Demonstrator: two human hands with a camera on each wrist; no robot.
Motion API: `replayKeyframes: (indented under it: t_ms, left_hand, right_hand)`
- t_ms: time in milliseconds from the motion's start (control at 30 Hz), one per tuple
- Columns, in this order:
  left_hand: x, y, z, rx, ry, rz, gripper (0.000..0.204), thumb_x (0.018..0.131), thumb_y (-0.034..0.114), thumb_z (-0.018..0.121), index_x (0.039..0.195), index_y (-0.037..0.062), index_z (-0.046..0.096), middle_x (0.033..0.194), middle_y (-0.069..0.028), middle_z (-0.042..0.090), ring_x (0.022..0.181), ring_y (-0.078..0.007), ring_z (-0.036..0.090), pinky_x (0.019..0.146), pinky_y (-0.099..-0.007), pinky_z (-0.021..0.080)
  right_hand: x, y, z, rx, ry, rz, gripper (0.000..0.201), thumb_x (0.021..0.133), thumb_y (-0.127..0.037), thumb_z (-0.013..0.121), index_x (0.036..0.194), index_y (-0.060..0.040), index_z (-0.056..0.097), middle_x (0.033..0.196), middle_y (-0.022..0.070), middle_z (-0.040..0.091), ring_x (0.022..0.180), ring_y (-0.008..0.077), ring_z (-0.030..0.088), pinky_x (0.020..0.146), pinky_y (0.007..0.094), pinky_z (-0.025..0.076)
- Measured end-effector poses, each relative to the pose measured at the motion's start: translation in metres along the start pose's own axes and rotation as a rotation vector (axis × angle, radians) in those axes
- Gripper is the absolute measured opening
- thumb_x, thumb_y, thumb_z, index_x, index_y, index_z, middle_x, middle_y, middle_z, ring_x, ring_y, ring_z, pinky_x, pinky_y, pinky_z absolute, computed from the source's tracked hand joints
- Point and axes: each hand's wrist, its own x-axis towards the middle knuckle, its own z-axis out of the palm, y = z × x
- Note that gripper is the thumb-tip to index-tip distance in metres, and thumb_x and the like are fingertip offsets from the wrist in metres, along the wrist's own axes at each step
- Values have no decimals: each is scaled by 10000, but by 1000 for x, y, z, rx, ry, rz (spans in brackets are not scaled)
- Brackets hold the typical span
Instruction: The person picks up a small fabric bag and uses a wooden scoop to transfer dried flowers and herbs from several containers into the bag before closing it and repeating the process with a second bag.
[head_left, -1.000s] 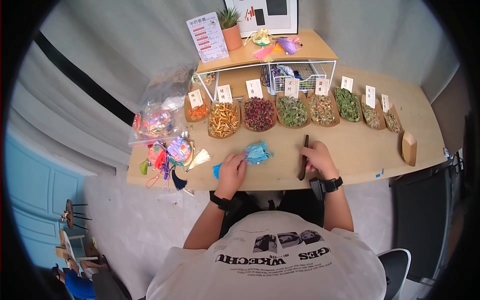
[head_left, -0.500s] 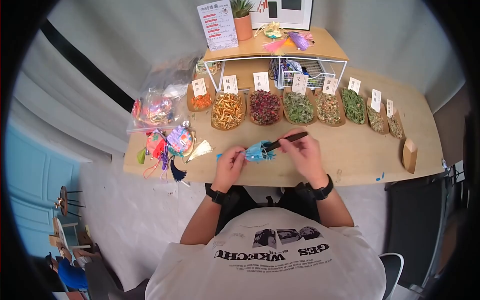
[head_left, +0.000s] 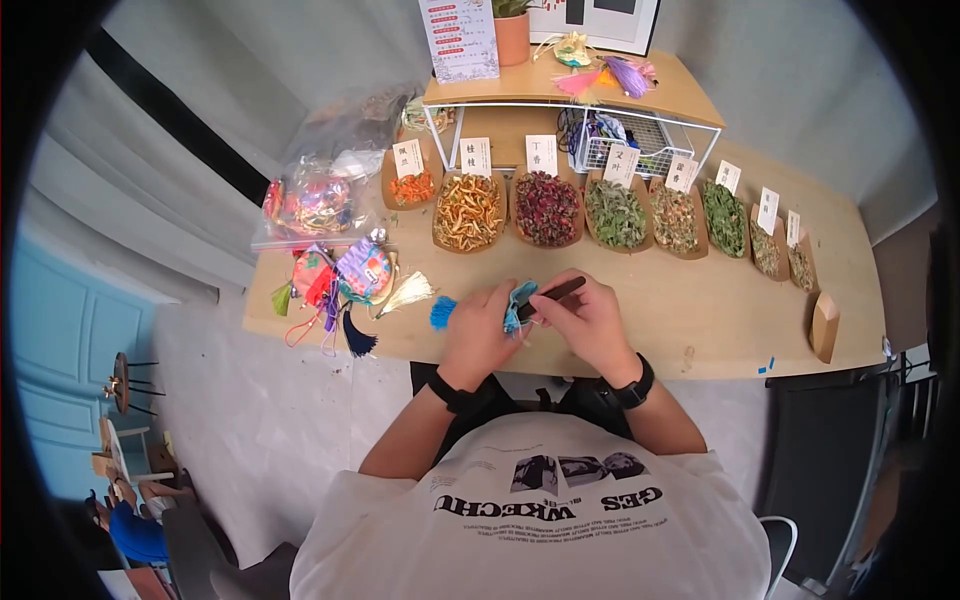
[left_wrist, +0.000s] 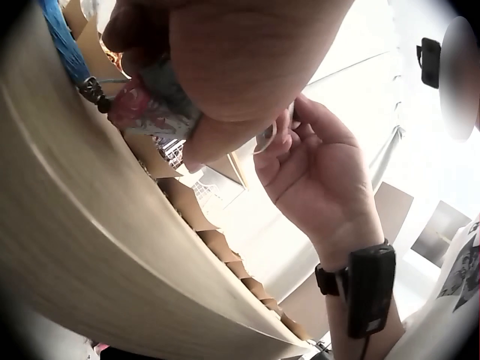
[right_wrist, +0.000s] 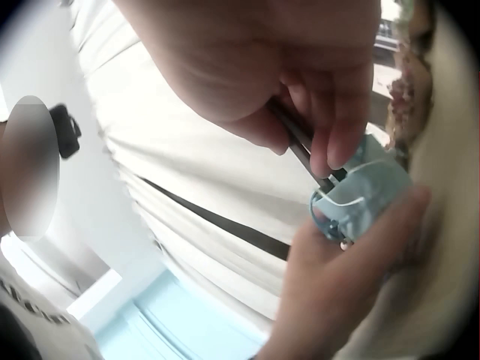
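Note:
In the head view my left hand point(head_left: 478, 332) grips a light blue drawstring sachet pouch point(head_left: 521, 299), its blue tassel point(head_left: 442, 312) poking out at the left. My right hand point(head_left: 590, 322) pinches dark tweezers point(head_left: 566, 290), slanted down to the left. Seen from the right wrist, the pouch point(right_wrist: 369, 196) has its mouth open toward the tweezers point(right_wrist: 298, 142), whose two tips are at the opening. Their contents, if any, are hidden. From the left wrist, my palm covers most of the pouch, and its pink patterned end point(left_wrist: 142, 109) shows beside the tassel cord.
Paper trays of dried herbs, such as rosebuds point(head_left: 547, 208), stand in a row with labels behind my hands. Finished sachets point(head_left: 362, 270) with tassels and a plastic bag point(head_left: 318, 200) lie at the left. A small shelf point(head_left: 570, 92) stands behind; an upright paper tray point(head_left: 823, 328) is at right.
My right hand has brought the tweezers left from the bare tabletop to the pouch. My left hand has lifted the pouch off the table and turned its mouth toward the tweezers.

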Motion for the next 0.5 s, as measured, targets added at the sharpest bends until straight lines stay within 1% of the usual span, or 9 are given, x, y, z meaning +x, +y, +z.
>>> replayKeyframes:
  t_ms: [100, 167, 200, 233, 267, 300, 367, 433, 500]
  left_hand:
    - [7, 4, -5, 86, -29, 38, 577, 741, 217, 793, 1253, 38, 596, 1021, -181, 680, 903, -363, 651, 794, -446, 507]
    - [8, 1, 0, -47, 10, 84, 531, 751, 238, 787, 1214, 36, 624, 1045, -178, 685, 974, -365, 643, 858, -457, 484]
    - [8, 0, 2, -46, 9, 80, 531, 751, 238, 787, 1214, 36, 624, 1045, -178, 685, 974, -365, 643, 858, -457, 484]
    - [8, 0, 4, -150, 13, 53, 541, 748, 254, 791, 1212, 33, 623, 1055, -179, 686, 998, -365, 639, 869, -449, 477]
    - [9, 1, 4, -253, 18, 29, 551, 744, 269, 795, 1209, 30, 621, 1065, -180, 688, 1023, -364, 635, 881, -442, 469]
    - [9, 1, 1, -254, 17, 28, 551, 744, 269, 795, 1209, 30, 621, 1065, -180, 688, 1023, -364, 635, 881, -442, 469]
    - [14, 14, -21, 147, 56, 160, 589, 728, 227, 796, 1249, 26, 605, 1168, -195, 664, 1136, -373, 618, 935, -435, 467]
    - [18, 21, -35, 162, 30, 197, 602, 744, 239, 796, 1265, 26, 584, 1174, -202, 651, 1119, -374, 616, 939, -432, 472]
    - [19, 18, -36, 178, 8, 235, 615, 759, 251, 796, 1282, 27, 562, 1180, -208, 637, 1101, -376, 615, 944, -428, 477]
  right_hand:
    - [4, 1, 0, -63, -27, -6, 87, 927, -5, 683, 996, 18, 636, 890, 46, 697, 790, 79, 681, 687, 226, 555]
    - [5, 2, 1, -110, -45, -22, 83, 926, -5, 683, 992, 15, 638, 887, 43, 695, 783, 78, 676, 684, 226, 554]
    - [6, 2, 3, -17, -50, 4, 85, 925, -4, 683, 993, 15, 637, 885, 42, 694, 780, 77, 673, 683, 222, 549]
    - [6, 2, 5, 77, -54, 31, 87, 923, -3, 684, 993, 15, 636, 884, 41, 693, 778, 77, 669, 682, 218, 543]
    - [6, 2, 5, 77, -56, 32, 87, 923, -3, 684, 993, 15, 636, 884, 41, 693, 778, 77, 669, 682, 218, 543]
    - [7, 1, 4, 45, -62, 7, 92, 916, -3, 691, 991, 15, 641, 891, 44, 698, 777, 75, 667, 683, 220, 541]
    - [8, -7, 3, 12, -67, -17, 97, 909, -4, 698, 988, 15, 646, 897, 47, 703, 775, 72, 664, 685, 222, 538]
    - [9, -22, 1, -146, -78, -83, 111, 892, -4, 711, 989, 12, 659, 927, 63, 718, 784, 91, 674, 705, 239, 543]
    - [9, -26, 1, -202, -72, -143, 127, 880, 0, 719, 995, 9, 665, 940, 73, 721, 788, 111, 681, 714, 248, 546]
